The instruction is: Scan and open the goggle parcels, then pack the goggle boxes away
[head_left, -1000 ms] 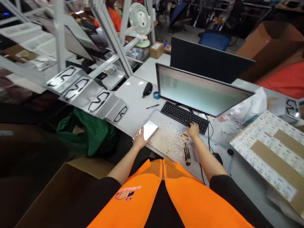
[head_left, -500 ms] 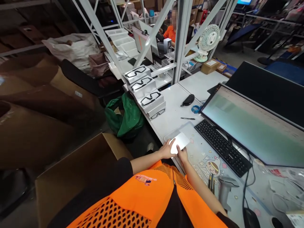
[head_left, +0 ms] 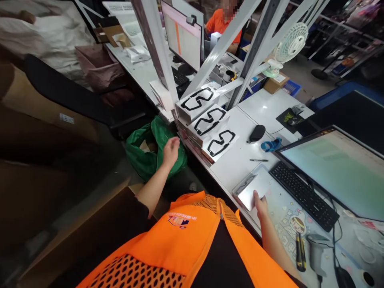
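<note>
My right hand (head_left: 260, 205) grips the near edge of a white box (head_left: 253, 190) at the front of the desk, thumb on its top face. Out to the left, my left hand (head_left: 171, 152) is above the right side of a green bag (head_left: 141, 156) on the floor. Its fingers are curled together; whether something small is between them I cannot make out. Beyond that hand, at the desk's left edge, stand stacked white boxes (head_left: 220, 144) printed with black goggle-like outlines.
A keyboard (head_left: 303, 196) and monitor (head_left: 339, 160) stand right of the box. Near my right forearm lie a yellow-black cutter (head_left: 300, 252) and a scanner (head_left: 316, 250). A black case (head_left: 256, 133), blue tape (head_left: 271, 145) and pen (head_left: 259, 160) lie farther back. A co-worker (head_left: 223, 22) sits beyond the frame.
My left hand has left the white box and swung left over the green bag. My right hand still holds the box. The view has shifted to the left.
</note>
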The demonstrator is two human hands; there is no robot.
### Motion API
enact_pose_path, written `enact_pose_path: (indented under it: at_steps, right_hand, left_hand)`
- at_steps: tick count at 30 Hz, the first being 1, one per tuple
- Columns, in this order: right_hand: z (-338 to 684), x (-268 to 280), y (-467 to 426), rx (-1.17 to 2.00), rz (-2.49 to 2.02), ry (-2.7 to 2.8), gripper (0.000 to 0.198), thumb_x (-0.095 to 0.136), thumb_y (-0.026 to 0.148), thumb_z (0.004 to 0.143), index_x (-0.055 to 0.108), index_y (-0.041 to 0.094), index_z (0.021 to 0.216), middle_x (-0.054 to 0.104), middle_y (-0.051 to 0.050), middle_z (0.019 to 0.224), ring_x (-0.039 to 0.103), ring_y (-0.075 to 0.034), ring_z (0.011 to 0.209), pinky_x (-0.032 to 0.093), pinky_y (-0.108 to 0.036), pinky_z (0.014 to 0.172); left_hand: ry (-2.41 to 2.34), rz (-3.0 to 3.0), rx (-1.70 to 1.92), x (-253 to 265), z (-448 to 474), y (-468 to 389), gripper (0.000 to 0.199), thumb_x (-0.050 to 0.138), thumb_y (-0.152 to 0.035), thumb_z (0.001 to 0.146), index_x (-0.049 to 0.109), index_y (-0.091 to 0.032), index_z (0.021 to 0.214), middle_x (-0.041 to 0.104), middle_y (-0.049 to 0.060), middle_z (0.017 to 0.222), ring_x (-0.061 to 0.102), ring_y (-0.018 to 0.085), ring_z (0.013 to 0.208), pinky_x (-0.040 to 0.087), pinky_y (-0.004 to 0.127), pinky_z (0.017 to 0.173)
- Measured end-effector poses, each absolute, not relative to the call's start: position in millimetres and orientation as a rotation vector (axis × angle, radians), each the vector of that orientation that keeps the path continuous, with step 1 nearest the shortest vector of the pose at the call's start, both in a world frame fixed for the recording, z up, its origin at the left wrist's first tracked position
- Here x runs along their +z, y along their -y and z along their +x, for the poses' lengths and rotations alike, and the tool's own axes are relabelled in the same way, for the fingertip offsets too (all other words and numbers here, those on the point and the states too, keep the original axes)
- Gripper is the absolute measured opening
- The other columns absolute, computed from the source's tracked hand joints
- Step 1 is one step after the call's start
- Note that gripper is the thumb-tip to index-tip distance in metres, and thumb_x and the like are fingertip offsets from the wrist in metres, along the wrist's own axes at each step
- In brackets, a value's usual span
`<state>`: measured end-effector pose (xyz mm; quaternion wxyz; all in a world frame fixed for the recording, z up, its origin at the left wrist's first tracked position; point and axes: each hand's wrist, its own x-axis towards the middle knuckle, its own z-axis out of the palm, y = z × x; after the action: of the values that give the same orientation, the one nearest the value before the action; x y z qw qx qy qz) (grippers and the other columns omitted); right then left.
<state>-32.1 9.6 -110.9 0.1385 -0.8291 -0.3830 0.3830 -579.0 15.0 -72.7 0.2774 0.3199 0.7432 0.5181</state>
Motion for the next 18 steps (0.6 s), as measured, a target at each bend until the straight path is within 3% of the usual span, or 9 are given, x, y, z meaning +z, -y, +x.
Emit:
enact_pose_path:
  at_steps: [3,5,9,13,15,18]
  right_hand:
    - [-71,-85,-32,0.809,-2.487,1.250,0.094,0.058,0.067,0.082,0.057,0.004,0.153,0.061,-0.032,0.151,0.054,-0.049,0.149,0.041,-0.062,0.128]
    - [-109,-69,-49,0.732,-2.310,1.332,0.097,0.055,0.068,0.087,0.047,0.008,0.163,0.047,-0.026,0.168,0.044,-0.043,0.158,0.034,-0.057,0.134]
    - [-206,-51,-80,1.191,-1.911,1.237,0.100,0.052,0.079,0.094,0.034,0.019,0.171,0.037,-0.020,0.176,0.049,-0.034,0.157,0.050,-0.050,0.123]
    - [-287,-52,-106,1.502,-1.788,1.196,0.099,0.029,0.088,0.101,0.011,0.028,0.178,0.015,-0.014,0.185,0.035,-0.031,0.166,0.055,-0.047,0.117]
    - [-309,-54,-117,1.485,-1.717,1.251,0.097,0.028,0.086,0.103,0.004,0.031,0.179,0.018,-0.013,0.184,0.037,-0.029,0.165,0.055,-0.047,0.118]
    - [-320,-54,-131,1.397,-1.588,1.197,0.090,0.045,0.073,0.105,0.015,0.027,0.176,0.042,-0.014,0.174,0.054,-0.025,0.153,0.053,-0.045,0.121]
  left_hand:
    - [-1.835,0.855,1.593,-73,-624,-66,0.061,0.058,-0.059,0.109,0.062,-0.009,0.144,0.064,0.020,0.151,0.062,0.029,0.135,0.051,0.044,0.115]
    - [-1.799,0.815,1.648,-76,-639,-93,0.059,0.060,-0.055,0.110,0.061,-0.009,0.145,0.061,0.020,0.154,0.058,0.026,0.139,0.045,0.042,0.121]
    - [-1.889,0.776,1.664,-83,-635,-112,0.066,0.055,-0.066,0.110,0.060,-0.011,0.147,0.057,0.020,0.155,0.053,0.025,0.145,0.040,0.040,0.127]
    - [-2.014,0.897,1.709,-82,-603,-104,0.084,0.046,-0.080,0.105,0.056,-0.012,0.154,0.051,0.023,0.157,0.051,0.028,0.151,0.036,0.040,0.131]
    - [-2.028,0.899,1.724,-79,-592,-101,0.086,0.044,-0.082,0.104,0.058,-0.012,0.151,0.054,0.024,0.153,0.054,0.030,0.148,0.038,0.042,0.129]
    - [-2.008,0.854,1.687,-76,-595,-100,0.076,0.045,-0.081,0.105,0.069,-0.015,0.133,0.067,0.020,0.134,0.063,0.031,0.134,0.045,0.045,0.123]
